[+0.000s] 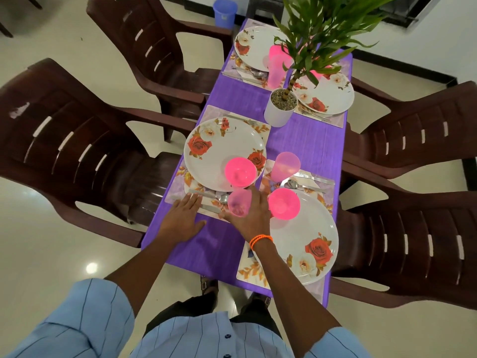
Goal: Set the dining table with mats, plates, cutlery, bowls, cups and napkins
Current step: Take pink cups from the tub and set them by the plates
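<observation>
Right hand (251, 215) fingers seemingly grip pink cup (239, 202).

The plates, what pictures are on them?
The plates are white with red and white roses and orange leaves, seen best in the head view.

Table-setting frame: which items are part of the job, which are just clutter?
Job:
- translucent pink plastic cup, held by right hand
- left hand, flat on purple tablecloth
- white rose-print plates
- pink plastic bowls
- steel cutlery
- floral mats

Clutter:
- potted green plant
- blue plastic bin
- brown plastic chairs
</observation>
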